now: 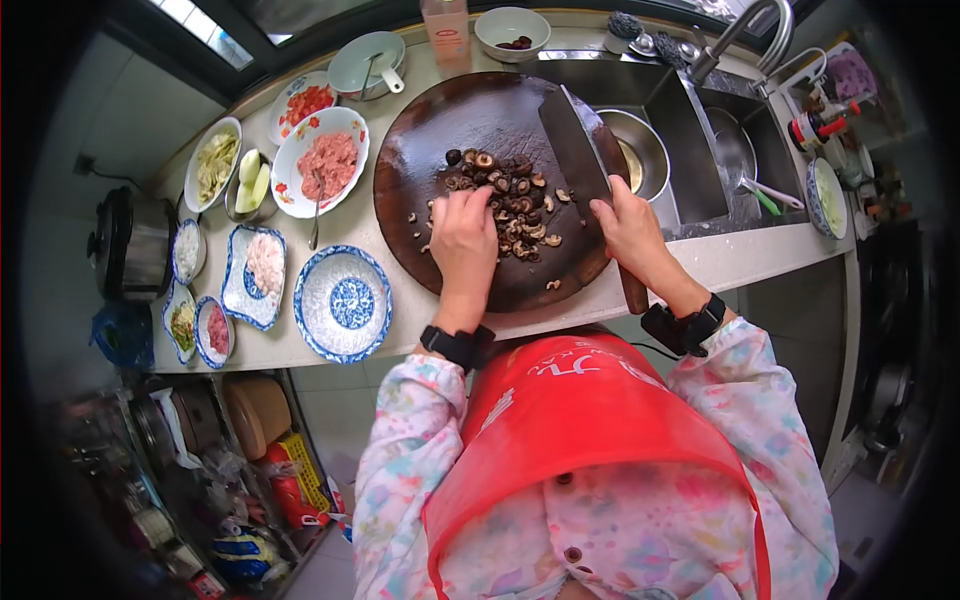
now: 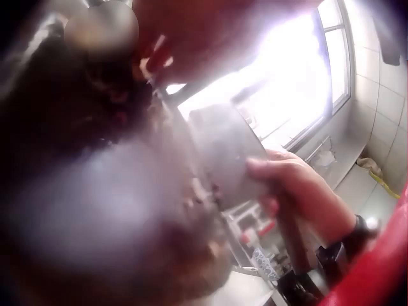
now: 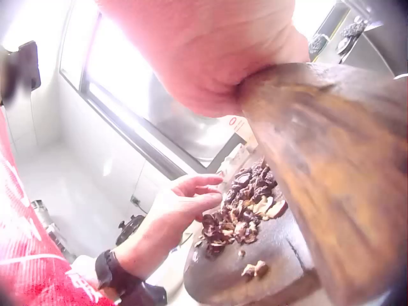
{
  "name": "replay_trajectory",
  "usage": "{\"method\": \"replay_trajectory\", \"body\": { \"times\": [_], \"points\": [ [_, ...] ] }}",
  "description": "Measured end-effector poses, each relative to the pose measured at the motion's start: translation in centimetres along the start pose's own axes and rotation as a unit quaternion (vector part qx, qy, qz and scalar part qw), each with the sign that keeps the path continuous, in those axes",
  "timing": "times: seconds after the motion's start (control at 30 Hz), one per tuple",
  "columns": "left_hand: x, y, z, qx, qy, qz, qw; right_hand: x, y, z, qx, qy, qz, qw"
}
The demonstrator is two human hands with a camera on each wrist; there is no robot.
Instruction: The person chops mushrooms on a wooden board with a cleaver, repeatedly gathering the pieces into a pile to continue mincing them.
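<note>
Dark chopped mushrooms (image 1: 515, 200) lie heaped on a round, dark wooden board (image 1: 420, 130), with loose pieces around the heap. My left hand (image 1: 465, 240) is at the heap's near left side, fingers bent down to it; the right wrist view shows this hand (image 3: 162, 217) with thumb and fingers slightly apart beside the pieces (image 3: 239, 220). My right hand (image 1: 635, 235) grips a cleaver (image 1: 575, 140) near where handle and blade meet, the blade over the board's right part. In the left wrist view the blade (image 2: 223, 146) is blurred, beside my right hand (image 2: 312, 191).
Left of the board stand a bowl of minced meat (image 1: 330, 160), an empty patterned plate (image 1: 343, 305) and several small filled dishes. Behind it are a white bowl (image 1: 512, 35) and a pink carton (image 1: 447, 40). A sink (image 1: 680, 150) holding a metal pot (image 1: 640, 140) lies to the right.
</note>
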State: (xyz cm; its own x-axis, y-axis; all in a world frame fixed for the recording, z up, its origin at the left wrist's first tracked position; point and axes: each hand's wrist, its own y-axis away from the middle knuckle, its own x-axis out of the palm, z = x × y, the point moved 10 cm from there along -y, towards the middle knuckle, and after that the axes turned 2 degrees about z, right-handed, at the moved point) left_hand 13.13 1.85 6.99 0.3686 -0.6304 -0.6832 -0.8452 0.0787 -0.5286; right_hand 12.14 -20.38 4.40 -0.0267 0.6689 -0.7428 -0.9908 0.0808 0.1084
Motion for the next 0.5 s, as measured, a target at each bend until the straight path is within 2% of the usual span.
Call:
{"method": "replay_trajectory", "body": {
  "times": [0.07, 0.1, 0.17, 0.2, 0.33, 0.43, 0.5],
  "points": [
    [2.6, -1.4, -1.0, 0.058, -0.06, 0.102, 0.991, 0.2, 0.0, -0.6, 0.017, 0.007, 0.004, 1.0],
    [2.9, -2.0, -0.9, 0.065, -0.061, 0.107, 0.99, 0.4, -0.1, -0.9, 0.029, 0.018, 0.011, 0.999],
    [5.6, -2.1, 0.2, 0.041, -0.122, 0.236, 0.963, 0.3, -0.2, -0.5, 0.02, 0.035, 0.005, 0.999],
    [6.1, -2.3, 0.2, 0.045, -0.128, 0.252, 0.958, 0.2, -0.1, -0.1, 0.006, 0.057, 0.002, 0.998],
    [7.6, -2.2, 0.8, 0.071, -0.12, 0.265, 0.954, 0.1, -0.4, 0.7, -0.025, 0.066, -0.009, 0.997],
    [7.0, -2.7, 0.9, 0.06, -0.091, 0.234, 0.966, 0.6, -0.2, 0.7, -0.038, 0.096, 0.003, 0.995],
    [4.0, -3.7, 2.7, -0.035, 0.04, 0.13, 0.99, 0.6, 0.5, 1.0, -0.07, 0.066, -0.006, 0.995]
  ]
}}
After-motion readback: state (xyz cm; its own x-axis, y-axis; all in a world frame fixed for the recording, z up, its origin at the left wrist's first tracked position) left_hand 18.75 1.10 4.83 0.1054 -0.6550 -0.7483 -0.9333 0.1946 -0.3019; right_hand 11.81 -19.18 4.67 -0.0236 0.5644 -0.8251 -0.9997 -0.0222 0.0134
